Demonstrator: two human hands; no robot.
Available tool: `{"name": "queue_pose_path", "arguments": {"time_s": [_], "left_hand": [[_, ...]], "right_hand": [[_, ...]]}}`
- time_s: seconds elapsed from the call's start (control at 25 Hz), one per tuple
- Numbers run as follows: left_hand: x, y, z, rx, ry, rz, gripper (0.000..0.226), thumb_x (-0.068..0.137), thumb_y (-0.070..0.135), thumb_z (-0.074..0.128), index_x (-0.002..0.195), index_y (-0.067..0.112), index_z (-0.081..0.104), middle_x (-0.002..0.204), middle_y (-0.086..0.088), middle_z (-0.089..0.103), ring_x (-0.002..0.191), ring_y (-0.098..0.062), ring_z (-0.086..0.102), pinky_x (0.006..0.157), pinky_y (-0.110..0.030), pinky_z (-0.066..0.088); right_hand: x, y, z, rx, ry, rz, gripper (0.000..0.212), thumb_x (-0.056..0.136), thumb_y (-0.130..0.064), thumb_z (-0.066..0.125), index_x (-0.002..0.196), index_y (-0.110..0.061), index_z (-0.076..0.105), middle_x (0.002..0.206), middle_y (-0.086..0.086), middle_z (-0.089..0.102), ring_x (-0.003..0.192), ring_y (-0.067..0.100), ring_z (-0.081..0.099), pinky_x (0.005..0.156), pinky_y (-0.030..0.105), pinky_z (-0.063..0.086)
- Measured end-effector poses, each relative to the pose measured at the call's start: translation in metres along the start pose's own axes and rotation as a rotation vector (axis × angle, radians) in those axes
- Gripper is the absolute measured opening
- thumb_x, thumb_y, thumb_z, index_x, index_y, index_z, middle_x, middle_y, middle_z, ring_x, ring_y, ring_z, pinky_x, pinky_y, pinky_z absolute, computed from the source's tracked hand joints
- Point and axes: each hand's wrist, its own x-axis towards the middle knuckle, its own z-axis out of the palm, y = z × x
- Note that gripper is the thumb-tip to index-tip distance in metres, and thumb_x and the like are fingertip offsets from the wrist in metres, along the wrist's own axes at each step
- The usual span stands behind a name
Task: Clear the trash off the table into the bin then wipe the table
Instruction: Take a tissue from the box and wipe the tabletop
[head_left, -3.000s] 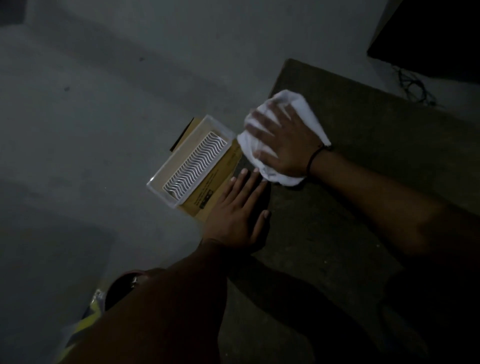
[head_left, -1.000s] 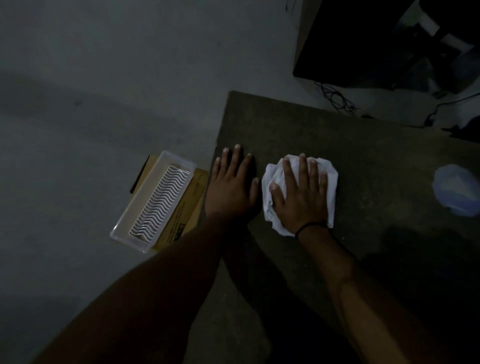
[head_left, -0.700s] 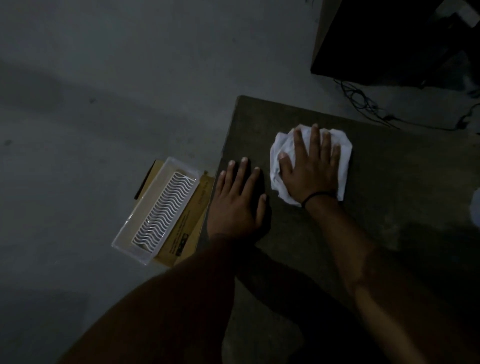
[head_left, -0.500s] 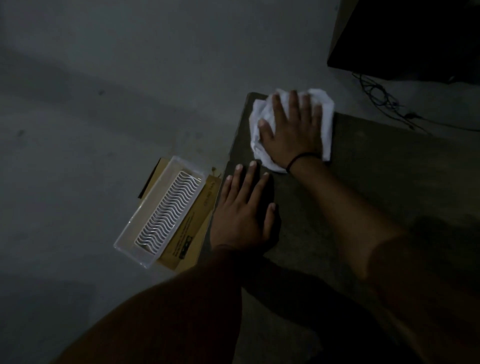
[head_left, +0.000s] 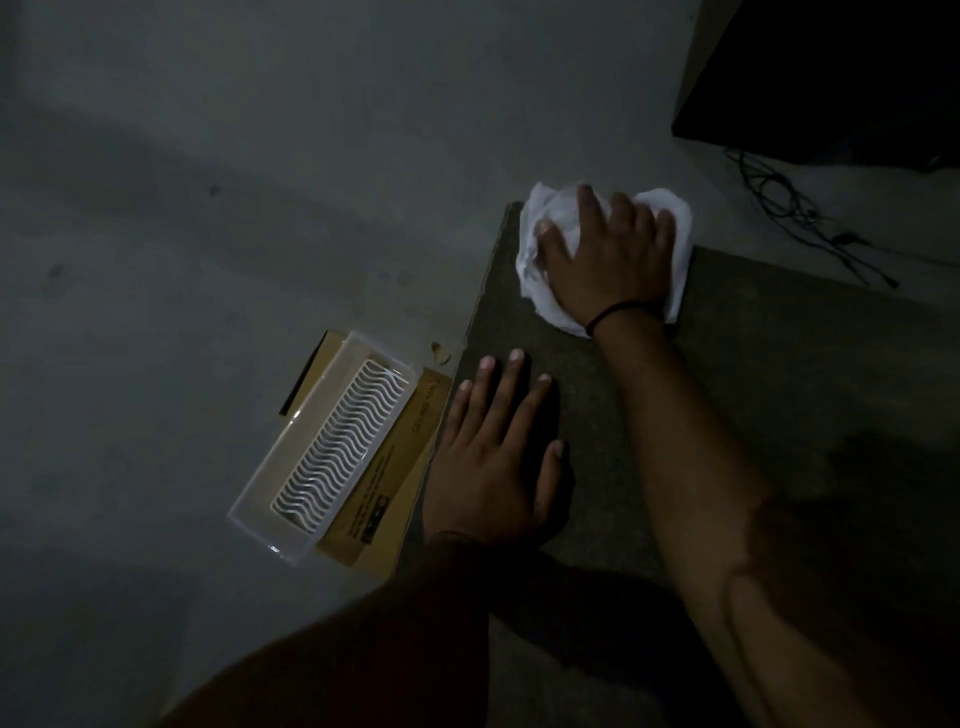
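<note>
A dark table (head_left: 753, 395) fills the right half of the dim head view. A crumpled white cloth (head_left: 540, 260) lies at its far left corner, partly over the far edge. My right hand (head_left: 608, 260) presses flat on the cloth with fingers spread, a black band on the wrist. My left hand (head_left: 498, 457) rests flat on the table's left edge, fingers straight, holding nothing. No bin is in view.
On the grey floor left of the table lies a clear plastic tray with a white wavy rack (head_left: 332, 452) on top of flat brown cardboard (head_left: 395, 483). A small scrap (head_left: 440, 352) lies on the floor by the table edge. Black cables (head_left: 789, 208) and a dark cabinet (head_left: 831, 78) sit at the far right.
My right hand has slid the cloth away from me, from beside my left hand to the table's far left corner. My left hand has stayed flat on the table's left edge.
</note>
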Motion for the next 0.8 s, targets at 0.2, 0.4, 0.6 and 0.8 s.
{"name": "queue_pose_path", "arguments": {"time_s": [0.2, 0.4, 0.6, 0.8], "left_hand": [[0.000, 0.000, -0.002, -0.003, -0.021, 0.002, 0.065, 0.105, 0.051, 0.040, 0.164, 0.026, 0.027, 0.174, 0.000, 0.009, 0.162, -0.018, -0.003, 0.132, -0.043, 0.006], [0.001, 0.000, -0.001, 0.006, -0.024, -0.002, 0.064, 0.105, 0.052, 0.039, 0.163, 0.028, 0.027, 0.175, 0.001, 0.008, 0.161, -0.017, -0.005, 0.131, -0.039, 0.000], [0.000, -0.001, 0.003, 0.011, 0.024, 0.024, 0.064, 0.104, 0.050, 0.043, 0.162, 0.026, 0.030, 0.174, -0.002, 0.015, 0.162, -0.019, 0.002, 0.131, -0.043, 0.008], [0.001, 0.000, 0.004, 0.002, 0.021, 0.012, 0.064, 0.104, 0.051, 0.041, 0.162, 0.025, 0.031, 0.174, -0.003, 0.014, 0.162, -0.021, 0.002, 0.131, -0.044, 0.008]], "right_hand": [[-0.030, 0.030, -0.001, -0.039, 0.027, -0.172, 0.078, 0.096, -0.072, 0.023, 0.161, -0.027, 0.024, 0.165, 0.014, 0.029, 0.152, 0.035, 0.026, 0.125, 0.054, 0.013], [-0.045, 0.088, -0.007, -0.052, 0.050, 0.223, 0.082, 0.095, -0.073, 0.019, 0.162, -0.026, 0.016, 0.168, 0.016, 0.020, 0.155, 0.037, 0.015, 0.125, 0.057, 0.010], [-0.101, 0.066, 0.001, -0.106, -0.029, -0.280, 0.086, 0.095, -0.074, 0.020, 0.164, -0.024, 0.008, 0.171, 0.015, 0.001, 0.158, 0.033, 0.004, 0.127, 0.056, 0.006], [-0.118, 0.084, 0.001, -0.133, 0.002, 0.122, 0.085, 0.095, -0.074, 0.017, 0.164, -0.027, 0.004, 0.171, 0.015, 0.002, 0.158, 0.035, 0.005, 0.126, 0.058, 0.009]]}}
